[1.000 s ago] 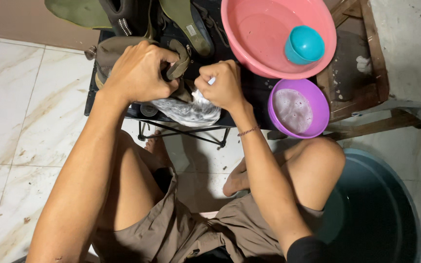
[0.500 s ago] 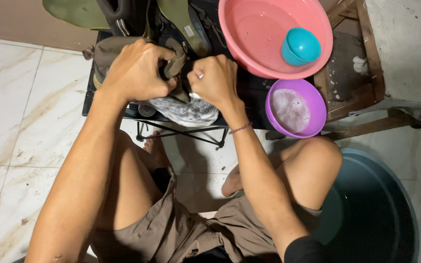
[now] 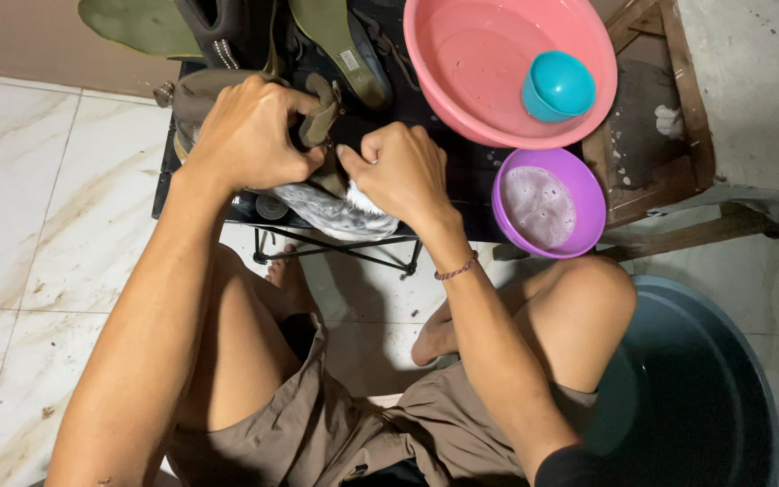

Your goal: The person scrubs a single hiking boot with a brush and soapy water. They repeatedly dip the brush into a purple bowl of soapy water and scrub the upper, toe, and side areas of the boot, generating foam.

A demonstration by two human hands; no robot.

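An olive-brown shoe (image 3: 205,95) lies on a small black folding table (image 3: 462,162). My left hand (image 3: 250,135) grips the shoe around its opening and tongue. My right hand (image 3: 398,171) is closed in a fist right beside it, pressing a white cloth (image 3: 331,209) against the shoe's lower side. The fingers of both hands nearly touch. The cloth hangs over the table's front edge, partly hidden under my right hand.
A pink basin (image 3: 498,68) holding a teal cup (image 3: 556,86) stands at the back right. A purple bowl of soapy water (image 3: 547,203) sits beside it. More olive shoes (image 3: 137,22) lie at the back. A dark round tub (image 3: 705,388) stands by my right knee.
My right hand has slid left and slightly down along the shoe with the cloth, closing up to my left hand. My left hand keeps its grip on the shoe.
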